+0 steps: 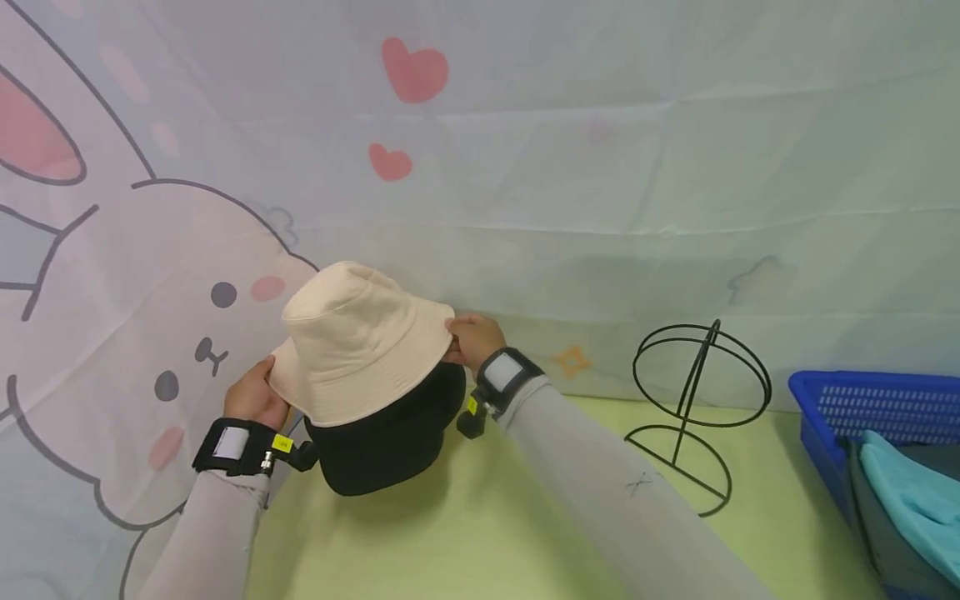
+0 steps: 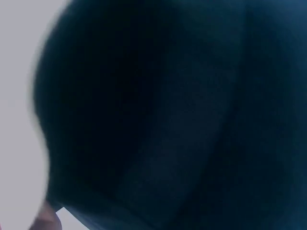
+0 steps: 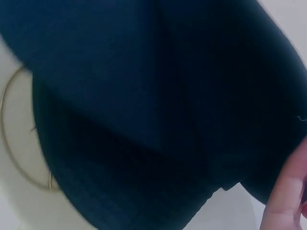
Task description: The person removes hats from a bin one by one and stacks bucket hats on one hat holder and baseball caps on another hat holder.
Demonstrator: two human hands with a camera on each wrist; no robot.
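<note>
Pale backdrop cloth (image 1: pixel 600 167) with a cartoon rabbit and pink hearts behind, light green table (image 1: pixel 487 542) below.

Far left: left hand (image 1: pixel 253 393), fingers curled round the left edge of the brim of a cream bucket hat (image 1: pixel 360 342). Black strap and small camera on the wrist. Left wrist view almost wholly filled by dark blue-black cloth, too close and blurred to read.

Left of centre: cream hat sitting crown-up on top of a black hat (image 1: pixel 386 442), both apparently on a stand hidden beneath; only a thin wire loop of it seen in the right wrist view. Crown pointing up and slightly away toward the backdrop, brim sloping down toward the near side. Long axis across the brim, running left to right between the two hands.

Centre: right hand (image 1: pixel 471 340), pinching the far right edge of the same brim, thumb on top.

Judged step: seating or lifting the cream hat over the black one, both hands on opposite sides of the brim. Next move calls for an even motion on both sides, brim kept level, black hat not dragged along.

Right: bare black wire hat stand (image 1: pixel 697 408), upright, well apart from the hats. Far right: blue plastic basket (image 1: pixel 862 400) holding teal and grey cloth.
</note>
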